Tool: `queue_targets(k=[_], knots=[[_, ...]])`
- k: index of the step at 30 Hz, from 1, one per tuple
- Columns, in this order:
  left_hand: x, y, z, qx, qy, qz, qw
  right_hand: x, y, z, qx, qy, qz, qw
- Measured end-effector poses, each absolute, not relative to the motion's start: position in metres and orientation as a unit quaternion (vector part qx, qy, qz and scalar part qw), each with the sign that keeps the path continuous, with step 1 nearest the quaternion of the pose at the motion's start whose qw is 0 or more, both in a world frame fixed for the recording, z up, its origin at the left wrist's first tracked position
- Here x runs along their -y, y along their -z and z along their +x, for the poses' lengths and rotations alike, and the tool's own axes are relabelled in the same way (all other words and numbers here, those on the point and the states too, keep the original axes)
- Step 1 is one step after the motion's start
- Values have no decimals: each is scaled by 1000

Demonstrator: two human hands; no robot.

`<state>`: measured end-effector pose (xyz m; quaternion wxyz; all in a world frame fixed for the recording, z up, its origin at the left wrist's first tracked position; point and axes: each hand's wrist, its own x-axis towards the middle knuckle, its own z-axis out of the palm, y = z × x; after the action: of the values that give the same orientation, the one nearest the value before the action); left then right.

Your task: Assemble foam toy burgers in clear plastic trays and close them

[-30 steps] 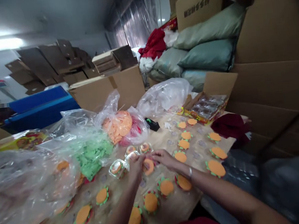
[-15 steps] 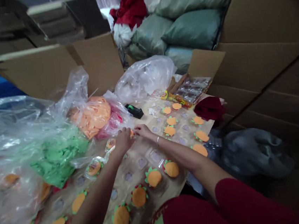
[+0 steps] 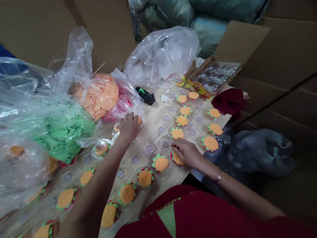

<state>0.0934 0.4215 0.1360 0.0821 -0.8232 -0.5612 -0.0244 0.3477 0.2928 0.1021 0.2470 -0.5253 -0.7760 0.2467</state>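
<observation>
Toy burgers with orange bun tops and green and red frilled edges lie in clear plastic trays across the table. My left hand (image 3: 129,127) is closed over a small toy burger (image 3: 140,121) near the middle; only its edge shows past my fingers. Farther right and closer to me, my right hand (image 3: 188,151) has its thumb and fingers closed on the side of another toy burger (image 3: 177,159), which still sits among the others. Beside it is a clear tray (image 3: 165,143) with a purplish piece inside. A toy burger under a clear lid (image 3: 102,148) lies left of my left forearm.
Plastic bags hold green pieces (image 3: 64,133) and orange discs (image 3: 100,96) on the left. A black tape dispenser (image 3: 146,96) stands behind my hands. At the back right are an open carton (image 3: 216,76) of clear packs and a dark red cloth (image 3: 230,102). A grey bag (image 3: 259,152) sits at the right.
My right hand has left the spot beside my left hand and come right and toward me, onto a burger in the near row. My left hand has stayed put. The view has tilted down.
</observation>
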Motion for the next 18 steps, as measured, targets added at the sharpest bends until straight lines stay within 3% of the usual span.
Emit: queue_targets(k=[3,7,12,18], knots=[[-411,-133,94,568,29,-819,81,-250,-93,358,747,-165,-613,199],[-379,-135,108,601,48,-795,68,-230,-73,359,718,-158,-651,190],[-340,-126,151,630,-36,-771,-82,-239,-52,365,658,-200,-687,233],[-351,-109,175,629,2,-768,-119,-252,-38,378,553,-362,-686,303]])
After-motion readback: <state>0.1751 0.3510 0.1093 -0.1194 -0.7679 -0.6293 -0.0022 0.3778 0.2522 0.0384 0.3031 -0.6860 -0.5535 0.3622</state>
